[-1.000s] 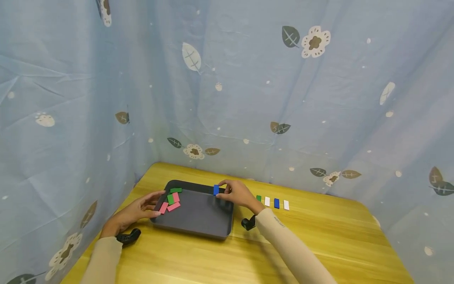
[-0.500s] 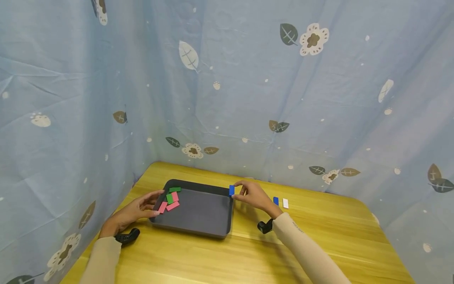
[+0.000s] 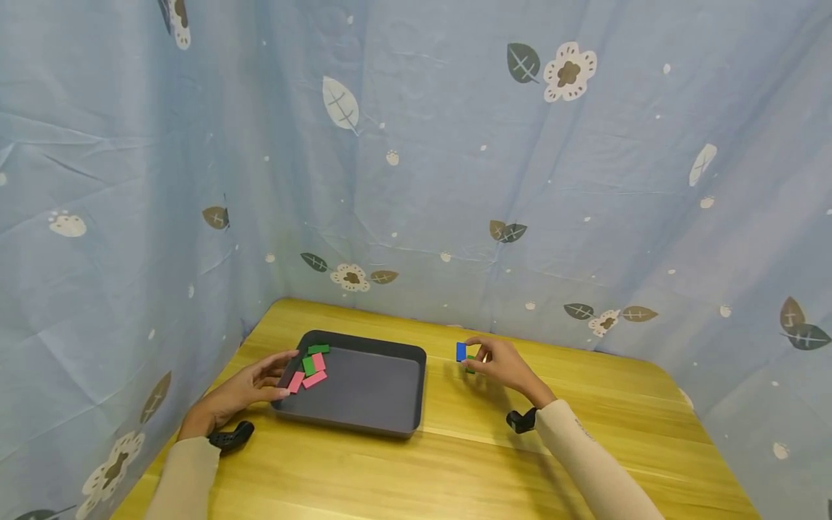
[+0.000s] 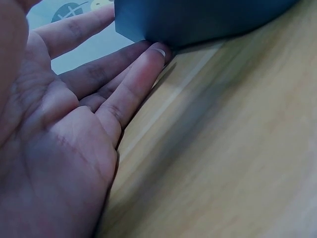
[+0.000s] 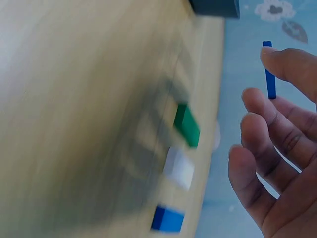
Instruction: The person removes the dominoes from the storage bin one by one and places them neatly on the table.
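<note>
My right hand pinches a flat blue block between thumb and fingertips, held upright above the table to the right of the tray. Seen edge-on in the right wrist view, the blue block is thin. Below it on the table stand a green block, a white block and another blue block in a row. My left hand rests at the left side of a dark grey tray. Its fingertips touch the tray's outer wall, fingers loosely extended.
Inside the tray's left end lie several pink blocks and green blocks. The yellow wood table ends at a patterned blue curtain behind and at the sides.
My right hand has carried the blue block rightward, from above the tray's far edge to above the table beside the row of blocks. The left hand has stayed at the tray.
</note>
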Demonstrator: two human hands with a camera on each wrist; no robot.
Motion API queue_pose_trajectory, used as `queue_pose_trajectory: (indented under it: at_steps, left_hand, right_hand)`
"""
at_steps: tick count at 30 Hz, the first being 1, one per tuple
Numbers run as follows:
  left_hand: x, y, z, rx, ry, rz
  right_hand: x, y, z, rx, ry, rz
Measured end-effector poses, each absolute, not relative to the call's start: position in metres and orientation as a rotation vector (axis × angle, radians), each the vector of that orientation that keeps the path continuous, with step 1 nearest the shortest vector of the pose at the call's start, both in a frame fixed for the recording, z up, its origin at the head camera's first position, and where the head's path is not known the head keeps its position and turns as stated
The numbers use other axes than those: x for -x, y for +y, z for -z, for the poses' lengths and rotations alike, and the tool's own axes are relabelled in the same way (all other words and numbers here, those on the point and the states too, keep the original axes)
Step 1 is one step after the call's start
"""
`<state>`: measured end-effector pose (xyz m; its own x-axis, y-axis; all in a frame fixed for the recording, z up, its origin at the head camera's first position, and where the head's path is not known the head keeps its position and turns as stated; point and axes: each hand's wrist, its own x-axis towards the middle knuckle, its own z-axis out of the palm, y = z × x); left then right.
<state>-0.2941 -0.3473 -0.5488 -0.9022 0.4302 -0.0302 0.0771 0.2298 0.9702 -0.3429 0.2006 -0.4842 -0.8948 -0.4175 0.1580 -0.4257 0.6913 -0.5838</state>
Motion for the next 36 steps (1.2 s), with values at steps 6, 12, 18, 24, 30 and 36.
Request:
queue_pose_trajectory:
  at_steps: [6,12,18,24,30,36]
  left_hand:
    - [0.296,-0.347,0.548,-0.476,2.225,-1.718]
    - [0.295,-0.348,0.548,-0.486,2.229,-1.712]
    - [0.294,-0.347,0.548,-0.482,2.222,-1.719]
    - [0.293,-0.347,0.549,-0.474,2.217,-1.722]
    - [0.292,-0.346,0.547,-0.424,2.228,-1.722]
    - [0.292,-0.345,0.547,-0.417,2.228,-1.730]
  right_hand:
    - [0.339,0.229,0.489,-0.650,-2.886,-1.031]
    - [0.334,0.253,0.491,-0.604,-2.875,-1.015]
    - [0.330,0.279,0.497,-0.550,-2.876,-0.993]
    - [0.323,0.298,0.501,-0.469,-2.889,-1.016]
    - [0.321,0.316,0.507,-0.411,-2.917,-1.012]
    - [0.321,0.332,0.516,-0.334,-2.951,-0.957]
